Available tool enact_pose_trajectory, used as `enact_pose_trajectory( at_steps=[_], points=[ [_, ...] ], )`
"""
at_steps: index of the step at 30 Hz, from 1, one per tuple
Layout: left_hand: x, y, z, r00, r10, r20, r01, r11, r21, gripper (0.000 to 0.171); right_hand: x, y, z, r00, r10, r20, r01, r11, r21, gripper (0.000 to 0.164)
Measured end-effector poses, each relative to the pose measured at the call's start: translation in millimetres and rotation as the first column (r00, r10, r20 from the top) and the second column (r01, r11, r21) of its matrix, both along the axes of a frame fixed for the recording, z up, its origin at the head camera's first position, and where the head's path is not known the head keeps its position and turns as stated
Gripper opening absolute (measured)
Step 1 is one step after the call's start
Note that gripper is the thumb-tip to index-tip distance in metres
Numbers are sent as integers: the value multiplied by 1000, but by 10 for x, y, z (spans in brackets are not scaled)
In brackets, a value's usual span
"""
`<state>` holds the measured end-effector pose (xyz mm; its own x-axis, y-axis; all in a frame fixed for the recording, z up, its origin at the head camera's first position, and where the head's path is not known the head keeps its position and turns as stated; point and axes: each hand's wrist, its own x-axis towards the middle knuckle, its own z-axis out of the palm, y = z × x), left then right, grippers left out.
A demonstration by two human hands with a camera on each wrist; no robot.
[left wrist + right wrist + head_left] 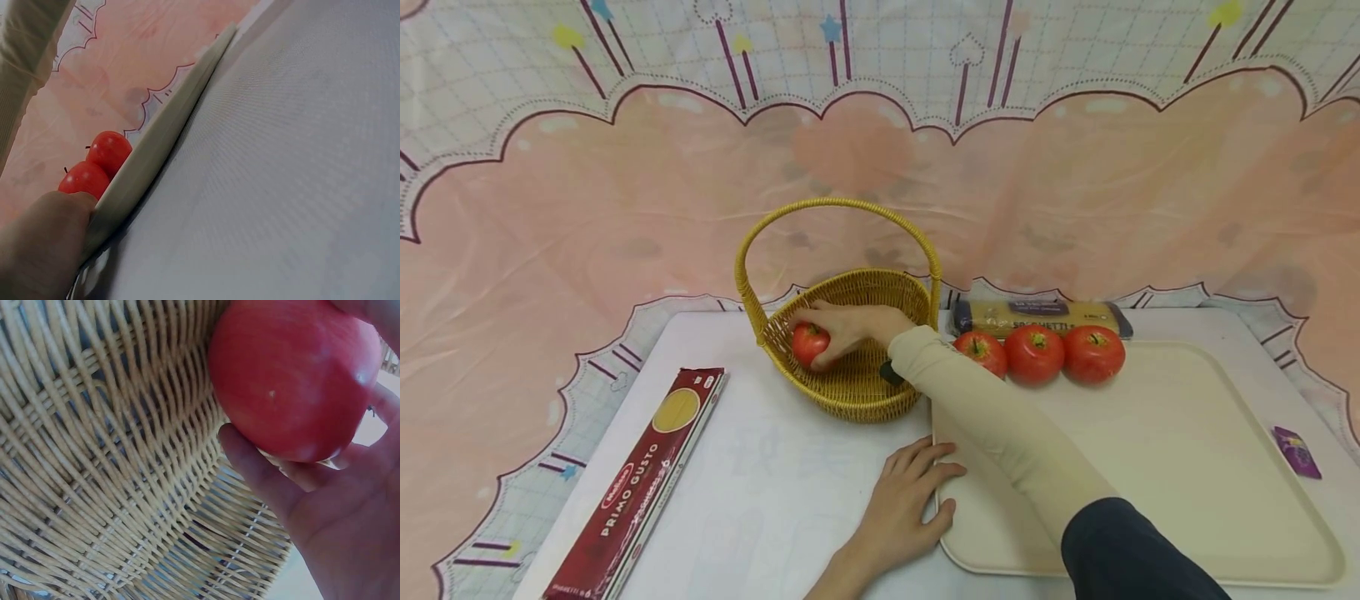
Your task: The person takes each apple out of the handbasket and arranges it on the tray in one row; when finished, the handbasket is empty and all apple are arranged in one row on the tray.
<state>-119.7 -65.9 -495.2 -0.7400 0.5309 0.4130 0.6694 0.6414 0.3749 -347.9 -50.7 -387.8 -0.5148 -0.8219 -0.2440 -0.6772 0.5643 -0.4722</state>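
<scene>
My right hand [853, 329] is inside the yellow wicker basket [868, 408] and grips a red apple [810, 343] near its left wall. In the right wrist view the thumb and fingers curve round the apple [294, 375] close beside the woven wall [112, 444]. My left hand [906, 500] rests at the left rim of the beige tray [1135, 467], its fingers reaching over the edge. Three more apples [1033, 354] sit in a row at the tray's back left; two apples [109, 153] show beyond the hand in the left wrist view.
A spaghetti pack [1037, 317] lies behind the apples. On the white table's left side is a long red pasta pack [643, 483]. A small purple packet [1296, 452] lies by the tray's right edge. The basket's tall handle [838, 202] arches over it, and a patterned cloth hangs behind.
</scene>
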Motion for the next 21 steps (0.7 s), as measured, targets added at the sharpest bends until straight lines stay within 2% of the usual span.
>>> enact_pose_trajectory(
  at_steps=[16,21],
  points=[
    [2,13,5,1000,-2,4,2,1000,6,33,75,157,153,999,6,-33,-7,999,-47,67],
    [4,10,16,1000,2,16,-2,1000,7,33,97,207,198,999,11,-38,-15,996,-92,66]
  ],
)
